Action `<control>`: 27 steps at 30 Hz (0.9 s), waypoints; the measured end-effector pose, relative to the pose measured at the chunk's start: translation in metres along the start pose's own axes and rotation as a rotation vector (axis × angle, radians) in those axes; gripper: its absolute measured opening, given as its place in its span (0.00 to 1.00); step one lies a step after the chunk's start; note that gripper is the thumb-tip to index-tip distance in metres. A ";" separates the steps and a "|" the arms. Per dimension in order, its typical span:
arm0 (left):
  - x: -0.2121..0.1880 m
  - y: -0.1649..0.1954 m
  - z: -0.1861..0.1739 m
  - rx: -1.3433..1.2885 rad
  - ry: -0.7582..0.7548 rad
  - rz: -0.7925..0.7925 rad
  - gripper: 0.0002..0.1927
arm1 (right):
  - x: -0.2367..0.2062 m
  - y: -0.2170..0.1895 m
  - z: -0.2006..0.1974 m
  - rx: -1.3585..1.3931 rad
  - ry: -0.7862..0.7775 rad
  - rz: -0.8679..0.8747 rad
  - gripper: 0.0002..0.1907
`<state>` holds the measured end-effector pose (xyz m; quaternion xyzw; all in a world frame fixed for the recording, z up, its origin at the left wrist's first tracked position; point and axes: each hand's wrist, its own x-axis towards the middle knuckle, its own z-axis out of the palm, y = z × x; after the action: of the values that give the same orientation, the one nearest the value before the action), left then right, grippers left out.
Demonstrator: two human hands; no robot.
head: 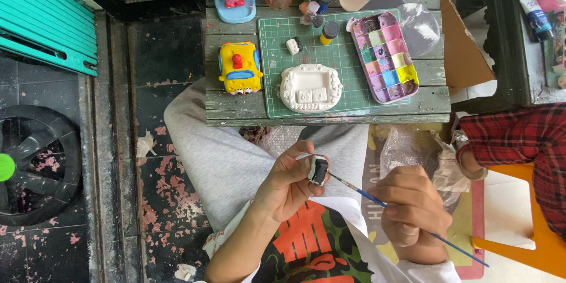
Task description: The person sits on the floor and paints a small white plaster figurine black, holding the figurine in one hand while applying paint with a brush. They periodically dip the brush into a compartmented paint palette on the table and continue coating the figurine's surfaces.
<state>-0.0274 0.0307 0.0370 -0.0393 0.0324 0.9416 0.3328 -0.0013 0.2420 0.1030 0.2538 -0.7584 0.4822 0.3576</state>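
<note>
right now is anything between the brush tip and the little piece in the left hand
Nothing visible. The paintbrush in the right hand reaches straight across open space to the small black-and-white piece pinched in the left hand.

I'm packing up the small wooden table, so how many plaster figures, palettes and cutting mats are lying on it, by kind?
Plaster figures: 3 (yellow car, white frame, small white piece)
Paint palettes: 1
Green cutting mats: 1
Total: 5
</note>
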 end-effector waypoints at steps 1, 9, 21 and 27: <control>0.000 0.000 0.000 0.005 0.010 0.000 0.14 | 0.000 0.000 -0.001 -0.016 0.003 0.008 0.25; 0.001 -0.002 -0.002 0.017 0.020 0.006 0.15 | 0.000 -0.001 -0.002 0.005 0.013 0.021 0.27; 0.000 -0.002 -0.001 0.015 0.006 0.006 0.14 | 0.006 -0.004 0.000 0.053 -0.005 0.038 0.24; 0.000 -0.002 0.000 0.026 0.020 0.009 0.13 | 0.006 0.004 0.005 0.116 0.060 -0.009 0.21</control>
<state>-0.0263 0.0325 0.0367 -0.0444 0.0483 0.9421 0.3288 -0.0099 0.2389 0.1042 0.2631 -0.7168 0.5313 0.3670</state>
